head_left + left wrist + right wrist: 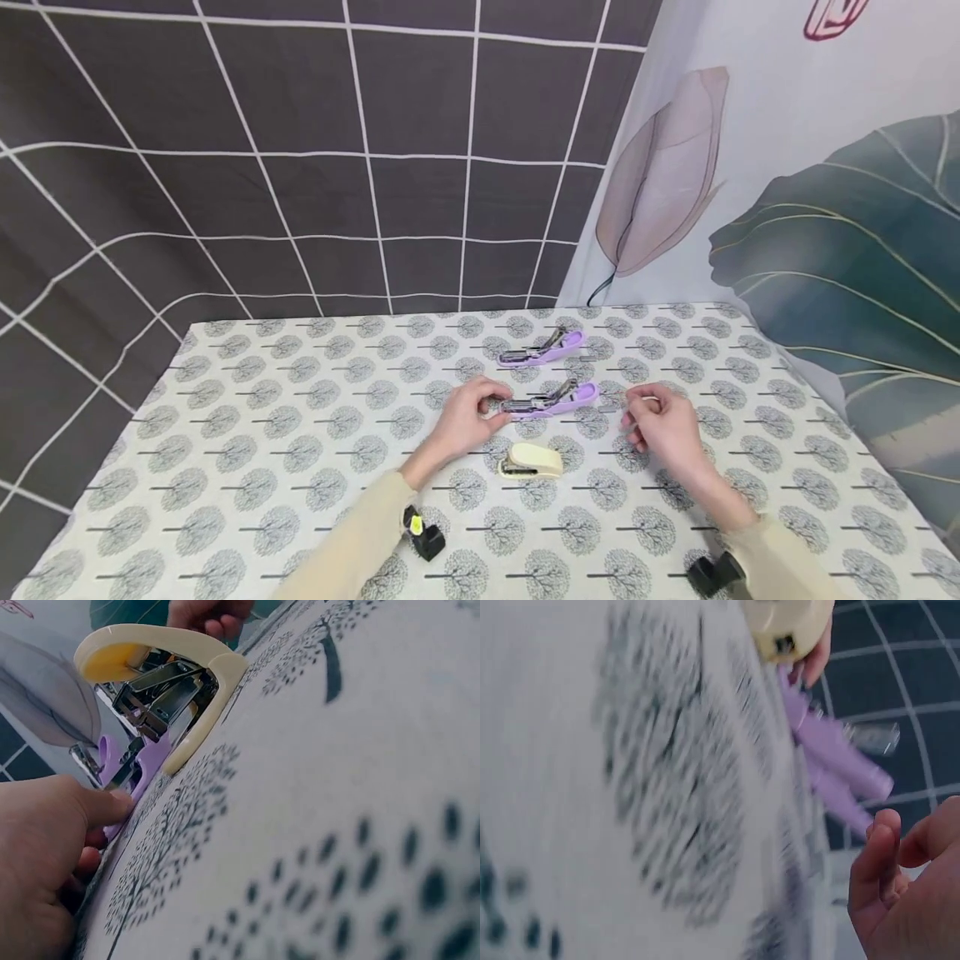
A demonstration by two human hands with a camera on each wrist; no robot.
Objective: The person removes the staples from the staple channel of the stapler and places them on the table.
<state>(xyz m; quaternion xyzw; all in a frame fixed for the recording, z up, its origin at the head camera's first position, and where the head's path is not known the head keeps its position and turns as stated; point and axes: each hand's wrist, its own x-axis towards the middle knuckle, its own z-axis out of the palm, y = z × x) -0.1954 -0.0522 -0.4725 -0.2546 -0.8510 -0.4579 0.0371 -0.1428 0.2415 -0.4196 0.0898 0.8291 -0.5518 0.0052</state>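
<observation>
My left hand [467, 419] pinches the left end of the nearer purple stapler [558, 406] between thumb and fingers. This stapler lies on the cloth with its metal parts exposed and raised toward the right. Behind it lies a similar purple stapler [542, 353], apart from both hands. A small cream stapler [531, 461] sits in front; in the left wrist view it stands close, its metal mechanism showing under the cream cover. To the right of the staplers, my right hand [663, 425] hovers with loosely curled fingers and holds nothing.
A white cloth with grey tree prints [300, 433] covers the table. A dark curtain with white grid lines [300, 158] hangs behind it. On the right hangs a pale curtain with large leaf prints [847, 250].
</observation>
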